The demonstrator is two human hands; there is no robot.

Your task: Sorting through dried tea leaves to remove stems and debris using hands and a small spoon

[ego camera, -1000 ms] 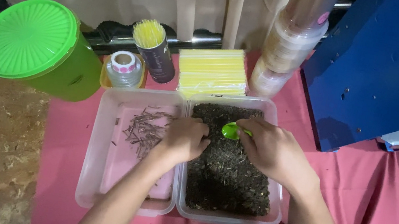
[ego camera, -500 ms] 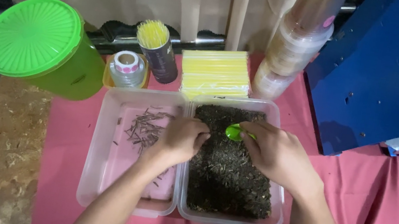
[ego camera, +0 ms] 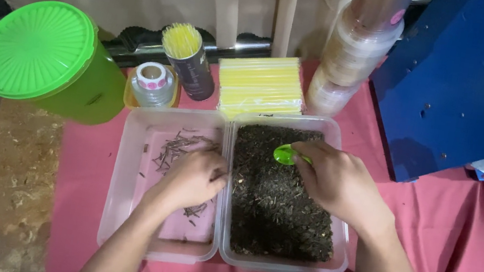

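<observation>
Sorting stems from dark dried leaves.
Right hand (ego camera: 342,185) grip holds green spoon (ego camera: 285,155); left hand (ego camera: 188,179) pinched narrow over stems tray (ego camera: 119,201), contents unclear.

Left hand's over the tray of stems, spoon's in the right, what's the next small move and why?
Probably open the left hand and drop its pick onto the stems: it hovers over the left tray, while the right hand holds the green spoon above the dark leaves.

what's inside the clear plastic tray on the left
Thin brown stem pieces lie scattered in the left clear plastic tray. The left hand hovers over them, hiding whatever lies beneath it.
</observation>
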